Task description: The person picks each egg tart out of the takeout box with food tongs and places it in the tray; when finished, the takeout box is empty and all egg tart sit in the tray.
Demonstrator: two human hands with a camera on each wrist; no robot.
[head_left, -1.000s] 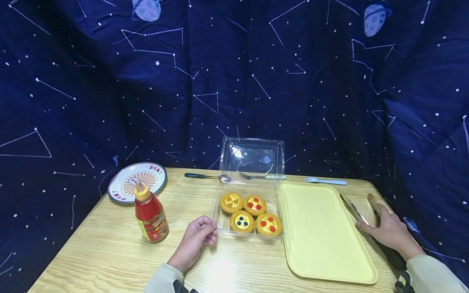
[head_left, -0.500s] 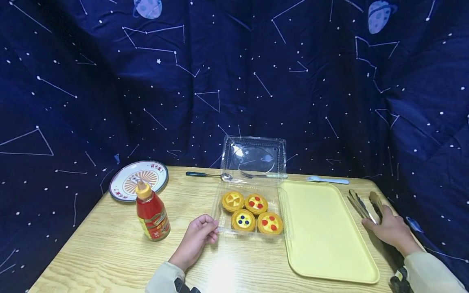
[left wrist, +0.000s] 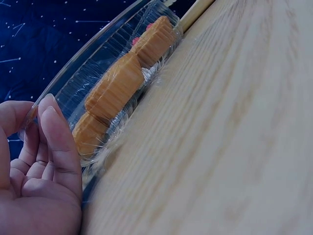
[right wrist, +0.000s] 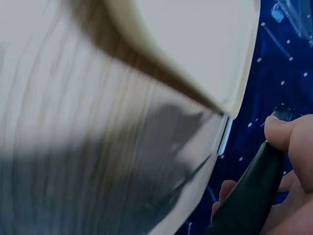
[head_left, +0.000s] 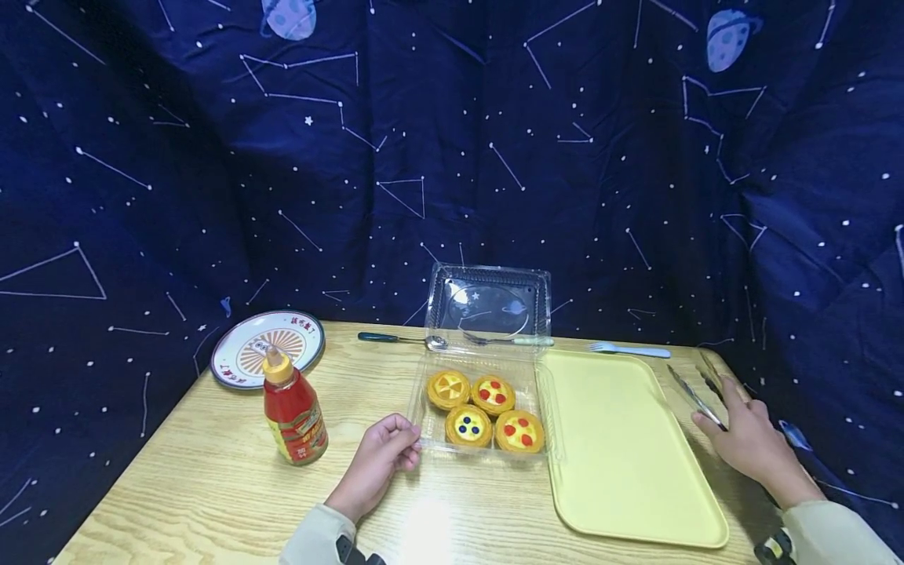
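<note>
Left hand (head_left: 380, 461) pinches the eight-o'clock corner of the clear container (head_left: 526, 384), presumably steadying its tarts (head_left: 468, 426), at nine o'clock from the yellow tray (head_left: 632, 455); right hand (head_left: 756, 446) grips tongs (head_left: 698, 401) at two o'clock, seemingly leaving their tips free.

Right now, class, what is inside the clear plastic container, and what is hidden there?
Inside the clear plastic container are four tarts: one with orange wedges, two with red pieces, one with dark blue dots. Whatever lies directly beneath them is covered.

Plate's (head_left: 284, 342) got red Chinese characters (head_left: 302, 324) in 2 spots, looks like 1 set ends in 了. Red bottle's (head_left: 291, 399) label (head_left: 307, 433) has writing too, but it's too small to read.
</note>
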